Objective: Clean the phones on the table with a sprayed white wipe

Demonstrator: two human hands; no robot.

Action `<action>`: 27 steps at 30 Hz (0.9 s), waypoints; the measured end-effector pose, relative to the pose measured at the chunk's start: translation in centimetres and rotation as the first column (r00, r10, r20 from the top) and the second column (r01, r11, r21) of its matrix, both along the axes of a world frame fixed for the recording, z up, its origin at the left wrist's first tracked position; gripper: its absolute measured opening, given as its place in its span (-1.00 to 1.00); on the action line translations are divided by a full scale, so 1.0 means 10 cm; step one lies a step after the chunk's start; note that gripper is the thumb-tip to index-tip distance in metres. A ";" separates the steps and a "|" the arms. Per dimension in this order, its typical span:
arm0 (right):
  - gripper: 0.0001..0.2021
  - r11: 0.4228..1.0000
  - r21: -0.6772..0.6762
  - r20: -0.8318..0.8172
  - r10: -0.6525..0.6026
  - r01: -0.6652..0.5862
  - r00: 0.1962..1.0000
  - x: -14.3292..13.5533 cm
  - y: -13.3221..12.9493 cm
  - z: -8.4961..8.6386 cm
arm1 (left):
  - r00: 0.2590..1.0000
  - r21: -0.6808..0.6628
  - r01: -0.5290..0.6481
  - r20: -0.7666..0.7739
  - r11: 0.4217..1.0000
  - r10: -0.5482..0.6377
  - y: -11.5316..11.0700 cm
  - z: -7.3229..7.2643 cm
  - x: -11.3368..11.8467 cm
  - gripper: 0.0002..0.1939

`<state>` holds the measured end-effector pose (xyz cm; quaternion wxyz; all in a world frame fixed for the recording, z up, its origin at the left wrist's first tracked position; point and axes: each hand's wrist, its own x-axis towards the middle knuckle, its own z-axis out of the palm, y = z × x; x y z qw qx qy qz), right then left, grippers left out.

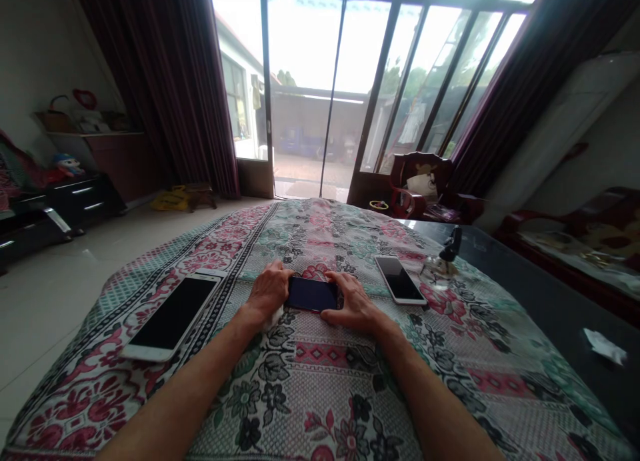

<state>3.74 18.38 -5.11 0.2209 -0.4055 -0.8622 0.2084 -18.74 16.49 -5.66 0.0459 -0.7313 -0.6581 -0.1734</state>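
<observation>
A small phone with a dark screen (pixel 313 294) lies sideways on the patterned cloth, between my two hands. My left hand (pixel 269 289) is closed at its left end, with something white, perhaps a tissue, beneath the palm. At the right end, my right hand (pixel 351 299) grips the phone with thumb and fingers at its edges. To the left rests a large white phone (pixel 173 317) with a black screen. Another white phone (pixel 400 280), also dark, sits to the right of my right hand.
The floral cloth (pixel 325 387) covers the surface. Behind the right phone stand a glass object (pixel 440 272) and a small black item (pixel 451 244). A crumpled white tissue (pixel 605 346) is on the dark table (pixel 540 301). Beyond are glass doors and a wooden chair (pixel 420 181).
</observation>
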 end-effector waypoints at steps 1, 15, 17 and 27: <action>-0.21 1.000 0.002 0.000 0.000 0.000 1.000 0.00 0.00 0.00 | 1.000 0.010 -0.016 0.007 1.000 0.016 0.00 -0.02 -0.02 -0.72; -0.32 0.987 0.161 -0.015 -0.010 0.012 1.000 -0.02 0.01 -0.13 | 0.976 0.171 -0.185 0.148 0.968 0.160 -0.16 -0.20 -0.07 -0.69; -0.30 0.987 0.160 -0.002 -0.007 0.007 1.000 -0.02 0.00 -0.12 | 0.972 0.175 -0.196 0.162 0.965 0.168 -0.18 -0.21 -0.08 -0.68; -0.30 0.991 0.134 0.039 -0.018 0.012 0.999 -0.01 -0.02 -0.10 | 0.961 0.177 -0.210 0.218 0.962 0.170 -0.17 -0.23 -0.09 -0.66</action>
